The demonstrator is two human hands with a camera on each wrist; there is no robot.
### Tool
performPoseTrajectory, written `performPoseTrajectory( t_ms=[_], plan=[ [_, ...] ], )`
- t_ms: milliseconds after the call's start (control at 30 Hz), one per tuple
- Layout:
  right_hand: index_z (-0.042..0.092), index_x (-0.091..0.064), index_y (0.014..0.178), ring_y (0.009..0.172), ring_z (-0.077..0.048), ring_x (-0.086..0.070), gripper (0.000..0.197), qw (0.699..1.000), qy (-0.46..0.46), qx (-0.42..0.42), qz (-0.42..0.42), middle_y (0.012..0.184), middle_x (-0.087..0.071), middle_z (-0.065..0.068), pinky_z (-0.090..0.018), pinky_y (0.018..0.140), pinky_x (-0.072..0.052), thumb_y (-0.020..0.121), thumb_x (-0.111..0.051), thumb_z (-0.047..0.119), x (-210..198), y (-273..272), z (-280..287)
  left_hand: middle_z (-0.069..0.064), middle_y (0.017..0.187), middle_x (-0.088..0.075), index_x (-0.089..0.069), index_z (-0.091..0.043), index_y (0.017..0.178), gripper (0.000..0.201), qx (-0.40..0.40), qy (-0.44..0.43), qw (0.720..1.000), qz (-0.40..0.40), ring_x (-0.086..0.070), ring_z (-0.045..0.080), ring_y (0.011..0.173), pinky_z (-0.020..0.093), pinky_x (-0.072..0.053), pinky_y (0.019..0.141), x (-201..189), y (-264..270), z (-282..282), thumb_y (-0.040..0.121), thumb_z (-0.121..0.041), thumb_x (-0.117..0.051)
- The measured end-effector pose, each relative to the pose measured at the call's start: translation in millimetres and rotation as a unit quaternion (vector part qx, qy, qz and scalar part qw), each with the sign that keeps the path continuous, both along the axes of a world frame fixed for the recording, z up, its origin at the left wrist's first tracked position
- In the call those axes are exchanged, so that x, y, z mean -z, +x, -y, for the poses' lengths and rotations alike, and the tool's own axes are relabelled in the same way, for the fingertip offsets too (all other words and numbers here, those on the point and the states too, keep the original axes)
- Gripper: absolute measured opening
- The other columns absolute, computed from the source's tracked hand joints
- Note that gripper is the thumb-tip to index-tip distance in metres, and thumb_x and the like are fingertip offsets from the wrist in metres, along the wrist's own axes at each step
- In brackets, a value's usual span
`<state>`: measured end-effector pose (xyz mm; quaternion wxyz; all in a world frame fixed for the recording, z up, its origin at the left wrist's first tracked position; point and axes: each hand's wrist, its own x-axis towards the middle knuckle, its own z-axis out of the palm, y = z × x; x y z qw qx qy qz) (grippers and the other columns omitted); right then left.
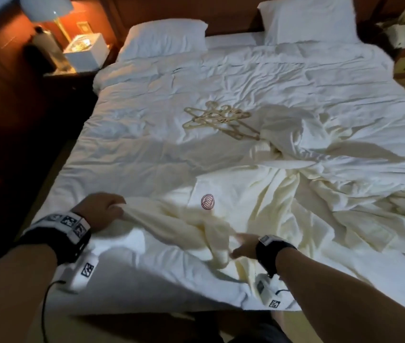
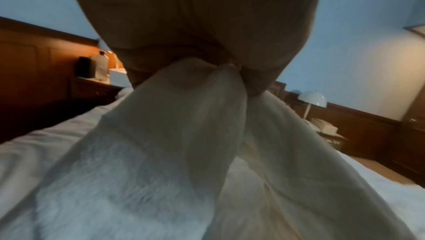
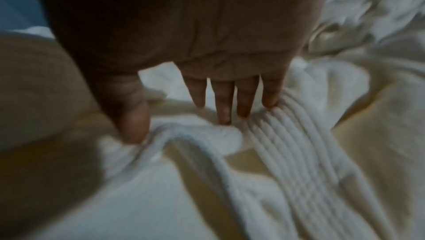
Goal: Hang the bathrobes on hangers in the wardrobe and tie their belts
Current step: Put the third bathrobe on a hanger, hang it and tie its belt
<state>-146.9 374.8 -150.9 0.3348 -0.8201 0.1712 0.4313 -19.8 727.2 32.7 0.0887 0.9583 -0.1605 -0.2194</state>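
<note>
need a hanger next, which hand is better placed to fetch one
Right, probably. The right hand is open with straight fingers; the left hand grips the bathrobe. The hangers lie mid-bed.

Two pillows (image 1: 164, 37), lit lamp (image 1: 48, 11) on nightstand (image 1: 60, 74).

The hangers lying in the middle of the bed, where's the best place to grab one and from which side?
Probably by the neck just under a hook, coming straight down from above. The hangers lie flat and crisscrossed in a pile on the bed, so their arms overlap and could snag; the hooks near the far edge of the pile stick out free. Which hanger lies on top is not clear.
</note>
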Motion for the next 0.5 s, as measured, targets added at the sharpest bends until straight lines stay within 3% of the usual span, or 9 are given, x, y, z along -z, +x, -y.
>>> performPoseTrajectory(
  t_ms=[67, 100, 167, 233, 300, 333, 400, 433, 500],
  plan=[
    [0.028, -0.042, 0.144, 0.137, -0.021, -0.038, 0.113, 0.998, 0.059, -0.003, -0.007, 0.150, -0.041, -0.001, -0.032, 0.110, -0.033, 0.041, -0.074, 0.061, 6, -3, -36, 0.010, 0.097, -0.070, -0.071, -0.017, 0.092, 0.060, -0.040, -0.016, 0.998, 0.040, -0.063, 0.028, 0.095, 0.030, -0.041, 0.077, -10, 10, -3, 0.063, -0.054, -0.034],
    [0.027, -0.044, 0.143, 0.134, -0.020, -0.041, 0.113, 0.996, 0.084, -0.015, 0.001, 0.148, -0.044, 0.000, -0.031, 0.108, -0.034, 0.040, -0.075, 0.064, -2, -4, -54, 0.010, 0.098, -0.069, -0.070, -0.018, 0.093, 0.054, -0.068, -0.022, 0.996, 0.056, -0.061, 0.030, 0.095, 0.032, -0.042, 0.078, -14, 13, -1, 0.065, -0.050, -0.035],
    [0.023, -0.050, 0.136, 0.115, -0.019, -0.056, 0.090, 0.993, 0.089, -0.063, 0.039, 0.135, -0.057, -0.004, -0.027, 0.092, -0.044, 0.059, -0.078, 0.060, -17, 0, -84, 0.008, 0.103, -0.068, -0.068, -0.022, 0.097, 0.049, -0.114, -0.061, 0.986, 0.102, -0.060, 0.030, 0.098, 0.033, -0.043, 0.079, -18, 18, 9, 0.067, -0.043, -0.036],
    [0.016, -0.057, 0.125, 0.093, -0.021, -0.063, 0.059, 0.989, 0.096, -0.068, 0.094, 0.114, -0.069, -0.010, -0.025, 0.072, -0.046, 0.079, -0.071, 0.051, -29, 14, -104, 0.006, 0.119, -0.065, -0.062, -0.021, 0.118, 0.046, -0.153, -0.106, 0.974, 0.132, -0.059, 0.028, 0.107, 0.033, -0.044, 0.087, -16, 19, 21, 0.078, -0.032, -0.044],
    [0.019, -0.063, 0.106, 0.087, -0.025, -0.068, 0.034, 0.983, 0.123, -0.027, 0.132, 0.096, -0.072, -0.010, -0.030, 0.077, -0.052, 0.087, -0.063, 0.046, -39, 38, -113, 0.007, 0.136, -0.052, -0.043, -0.015, 0.141, 0.052, -0.186, -0.133, 0.967, 0.109, -0.056, 0.027, 0.117, 0.035, -0.042, 0.096, -8, 15, 27, 0.090, -0.016, -0.053],
    [0.020, -0.063, 0.100, 0.078, -0.024, -0.069, 0.026, 0.980, 0.142, -0.007, 0.136, 0.088, -0.071, -0.009, -0.034, 0.080, -0.055, 0.090, -0.059, 0.044, -42, 50, -113, 0.009, 0.143, -0.045, -0.036, -0.013, 0.145, 0.058, -0.189, -0.131, 0.970, 0.080, -0.054, 0.027, 0.121, 0.036, -0.042, 0.099, -1, 12, 26, 0.091, -0.014, -0.057],
    [0.019, -0.061, 0.113, 0.059, -0.013, -0.064, 0.028, 0.977, 0.160, 0.004, 0.138, 0.084, -0.068, -0.007, -0.028, 0.075, -0.057, 0.093, -0.057, 0.039, -47, 70, -106, 0.009, 0.148, -0.038, -0.037, -0.013, 0.144, 0.057, -0.197, -0.095, 0.976, 0.017, -0.052, 0.026, 0.124, 0.032, -0.041, 0.099, 14, 1, 22, 0.092, -0.017, -0.059],
    [0.022, -0.058, 0.122, 0.059, -0.009, -0.063, 0.034, 0.978, 0.155, -0.008, 0.142, 0.087, -0.069, -0.007, -0.024, 0.072, -0.056, 0.092, -0.057, 0.038, -47, 78, -99, 0.008, 0.149, -0.038, -0.038, -0.014, 0.143, 0.054, -0.200, -0.069, 0.977, -0.008, -0.051, 0.025, 0.126, 0.030, -0.040, 0.099, 22, -6, 20, 0.093, -0.019, -0.058],
    [0.032, -0.053, 0.129, 0.082, -0.016, -0.068, 0.045, 0.979, 0.115, -0.061, 0.156, 0.102, -0.070, -0.005, -0.030, 0.085, -0.054, 0.086, -0.060, 0.044, -45, 92, -79, 0.007, 0.149, -0.040, -0.040, -0.014, 0.143, 0.052, -0.204, -0.025, 0.978, -0.041, -0.046, 0.024, 0.131, 0.029, -0.036, 0.104, 39, -21, 20, 0.094, -0.021, -0.055]
  ],
)
